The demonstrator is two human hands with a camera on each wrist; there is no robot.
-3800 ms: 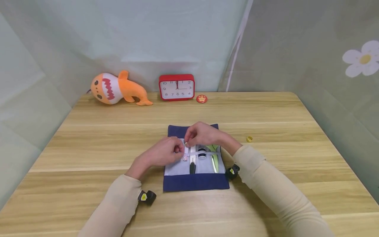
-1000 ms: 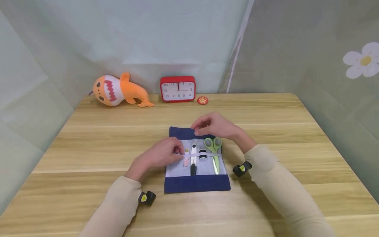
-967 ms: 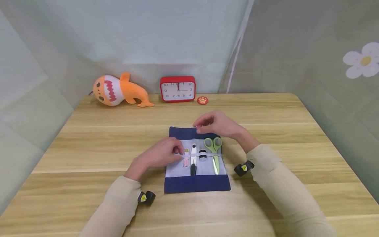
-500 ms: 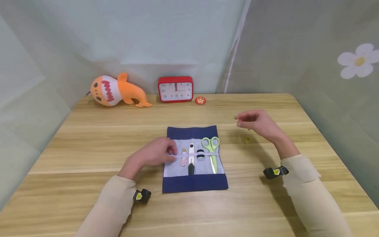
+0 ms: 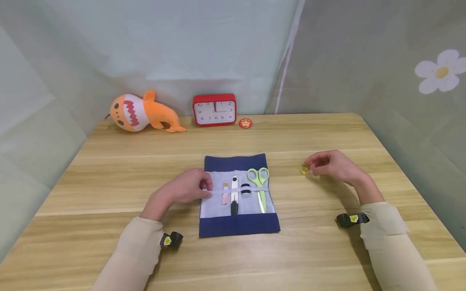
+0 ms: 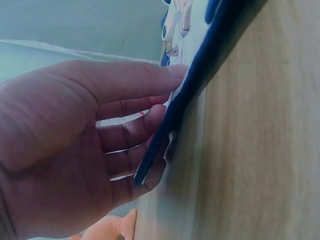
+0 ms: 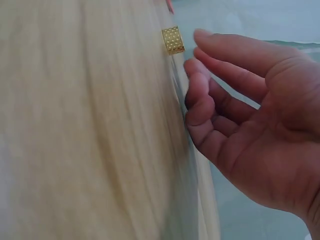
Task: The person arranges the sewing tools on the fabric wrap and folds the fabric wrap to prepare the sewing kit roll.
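Observation:
In the head view, a navy-edged cloth sewing pouch [image 5: 238,225] lies unfolded. Its white elastic band [image 5: 217,192] crosses green-handled scissors [image 5: 259,180], a black thread spool [image 5: 246,190], a slim white tool with a black end [image 5: 234,196] and a small pink piece with a gold top [image 5: 225,196]. My left hand [image 5: 187,186] pinches the band at the pouch's left edge; its thumb rests on the cloth in the left wrist view. My right hand [image 5: 335,166] hovers around a gold dimpled ring thimble [image 7: 173,40], thumb and fingers parted, a gap showing between them and it.
At the back of the wooden table [image 5: 127,182] lie an orange plush shark [image 5: 143,112], a red clock [image 5: 214,110] and a round red badge [image 5: 245,123]. Cloth curtains [image 5: 182,44] hang behind and beside it.
The right hand has left the pouch and moved right, then down to the ring thimble. The pink piece now sits under the band. The left hand has stayed at the pouch's left side, shifting slightly left.

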